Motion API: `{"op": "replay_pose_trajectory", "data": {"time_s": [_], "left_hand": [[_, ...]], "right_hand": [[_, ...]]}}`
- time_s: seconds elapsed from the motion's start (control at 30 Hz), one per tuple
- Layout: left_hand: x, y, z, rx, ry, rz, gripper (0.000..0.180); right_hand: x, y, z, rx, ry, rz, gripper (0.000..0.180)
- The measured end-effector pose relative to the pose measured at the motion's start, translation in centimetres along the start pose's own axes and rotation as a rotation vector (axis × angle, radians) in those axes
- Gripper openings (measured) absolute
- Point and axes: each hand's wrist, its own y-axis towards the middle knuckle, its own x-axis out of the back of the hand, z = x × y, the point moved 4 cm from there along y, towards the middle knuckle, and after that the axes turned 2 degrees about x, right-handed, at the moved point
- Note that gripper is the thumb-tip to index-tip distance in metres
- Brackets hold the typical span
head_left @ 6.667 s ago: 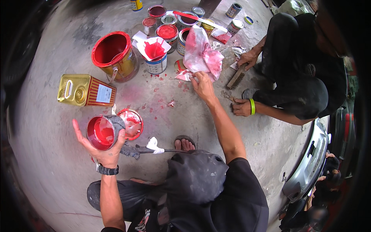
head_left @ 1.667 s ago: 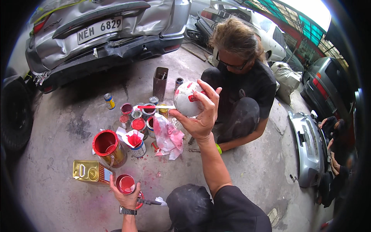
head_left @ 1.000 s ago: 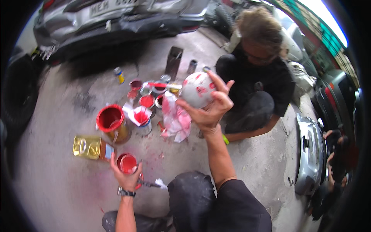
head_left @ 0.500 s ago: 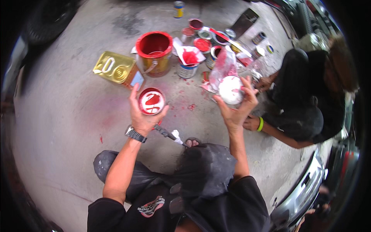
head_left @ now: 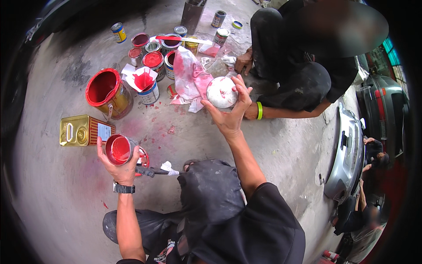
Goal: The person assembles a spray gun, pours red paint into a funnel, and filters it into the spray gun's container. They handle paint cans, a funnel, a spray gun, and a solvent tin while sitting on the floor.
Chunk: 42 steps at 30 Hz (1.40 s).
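My left hand [head_left: 121,171] is wrapped around a small round cup [head_left: 119,149] with red paint inside, its mouth facing up toward me. In my right hand [head_left: 231,115], raised above the floor, a white round container or lid [head_left: 222,92] with red smears is gripped between thumb and fingers; which of the two it is I cannot tell. Beside my left hand, a red-rimmed round thing [head_left: 144,159] lies partly hidden near a dark hose-like piece [head_left: 151,170] with white wrapping. A gold rectangular tin [head_left: 79,130] stands left of the cup.
A large red-stained bucket [head_left: 109,93] and a paint can with paper over it [head_left: 148,94] stand ahead. Several smaller cans, a long stick [head_left: 184,40] and stained plastic sheet [head_left: 191,72] lie beyond. A co-worker [head_left: 294,79] crouches at right, near a silver car bumper [head_left: 345,154].
The view has swung right, shifting things leftward in the picture. The cup in my left hand shows red inside now, where white with red streaks showed before. Both hands keep their holds.
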Motion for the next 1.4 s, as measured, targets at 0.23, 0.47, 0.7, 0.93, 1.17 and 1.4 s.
{"op": "replay_pose_trajectory", "data": {"time_s": [0.23, 0.47, 0.7, 0.93, 1.17, 1.4], "left_hand": [[0.3, 0.0, -0.1, 0.029, -0.006, 0.011, 0.105], [0.6, -0.1, 0.9, 0.029, 0.004, 0.006, 0.108], [-0.2, -0.2, 0.5, 0.054, -0.042, 0.028, 0.109], [0.3, -0.3, 0.1, 0.039, -0.066, 0.028, 0.105], [1.0, -0.3, -0.2, 0.012, -0.007, 0.008, 0.104], [0.7, -0.5, -0.6, 0.039, -0.052, 0.011, 0.104]], "right_hand": [[-0.3, -2.0, -2.5, -0.047, -0.235, 0.637, 0.093], [0.4, 0.3, -4.6, -0.387, 0.206, 0.206, 0.104], [-1.6, 4.6, -8.8, -0.456, 0.536, -0.109, 0.106], [-5.6, 4.0, -10.9, -0.631, 0.708, -0.246, 0.087], [-6.7, 3.1, -11.7, -0.469, 0.557, -0.25, 0.063], [-6.3, 2.4, -12.7, -0.471, 0.429, -0.229, 0.056]]}}
